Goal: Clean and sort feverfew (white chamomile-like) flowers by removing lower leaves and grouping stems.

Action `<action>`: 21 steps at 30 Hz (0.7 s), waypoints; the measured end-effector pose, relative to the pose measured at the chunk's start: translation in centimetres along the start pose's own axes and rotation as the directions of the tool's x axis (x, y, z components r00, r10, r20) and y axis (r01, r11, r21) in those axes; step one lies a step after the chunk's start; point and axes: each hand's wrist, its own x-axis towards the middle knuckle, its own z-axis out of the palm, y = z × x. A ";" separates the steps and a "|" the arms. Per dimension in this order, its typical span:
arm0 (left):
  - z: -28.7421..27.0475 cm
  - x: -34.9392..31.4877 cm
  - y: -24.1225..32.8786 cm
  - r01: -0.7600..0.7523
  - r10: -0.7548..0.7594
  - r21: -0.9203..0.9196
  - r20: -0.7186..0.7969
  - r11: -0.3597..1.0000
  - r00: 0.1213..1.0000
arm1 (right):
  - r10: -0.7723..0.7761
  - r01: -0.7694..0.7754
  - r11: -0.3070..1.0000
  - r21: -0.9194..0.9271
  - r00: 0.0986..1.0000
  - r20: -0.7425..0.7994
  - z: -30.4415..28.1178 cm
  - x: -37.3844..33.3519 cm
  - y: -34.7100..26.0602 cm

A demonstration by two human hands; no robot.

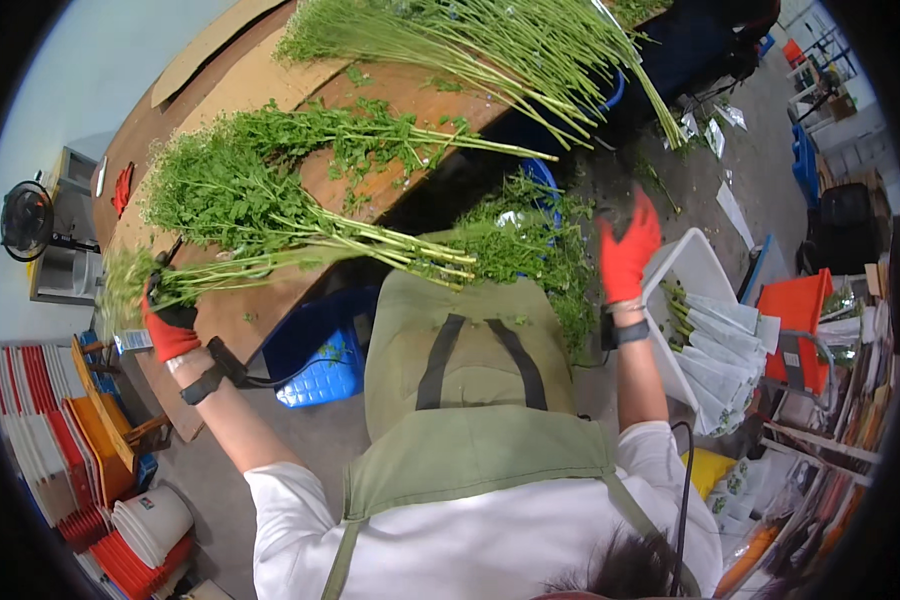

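My left hand, in a red glove with dark fingers, grips a thin bunch of flower stems near its blurred blossom end. The stems reach right, over the table edge toward my apron. Beside them lies a leafy heap of flower stems with small pale blossoms and cut ends toward the right. My right hand, gloved in red, is raised with thumb and fingers apart, slightly blurred, and holds nothing that I can see. It is between a pile of stripped leaves and a white tub.
More long stems lie across the far side of the wooden table. White paper-wrapped bunches fill the tub. A blue crate stands under the table edge, and an orange bin stands at right. Scraps litter the floor.
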 end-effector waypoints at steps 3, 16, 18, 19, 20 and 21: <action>4.9 1.6 1.0 -0.036 0.061 -0.213 0.113 0.976 0.992 | -0.436 0.247 0.809 0.533 0.861 0.262 -3.0 0.0 -10.2; 14.0 3.6 11.1 0.398 -0.118 -0.746 0.400 0.534 0.909 | -0.360 0.191 0.748 0.636 0.921 0.147 1.3 7.5 -11.9; 15.8 1.6 10.5 0.388 -0.149 -0.704 0.378 0.594 0.914 | -0.366 0.305 0.809 0.503 0.930 0.025 5.4 13.1 -11.6; 16.2 0.6 10.0 0.415 -0.162 -0.694 0.401 0.588 0.902 | -0.385 0.354 0.826 0.439 0.923 -0.020 6.6 15.9 -12.6; 16.7 -0.4 9.4 0.442 -0.174 -0.682 0.427 0.583 0.888 | -0.382 0.333 0.889 0.315 0.918 0.105 7.6 18.6 -13.5; 17.4 -1.8 8.5 0.430 -0.181 -0.685 0.407 0.588 0.895 | -0.498 0.488 0.849 0.201 0.867 -0.005 8.5 20.5 -14.6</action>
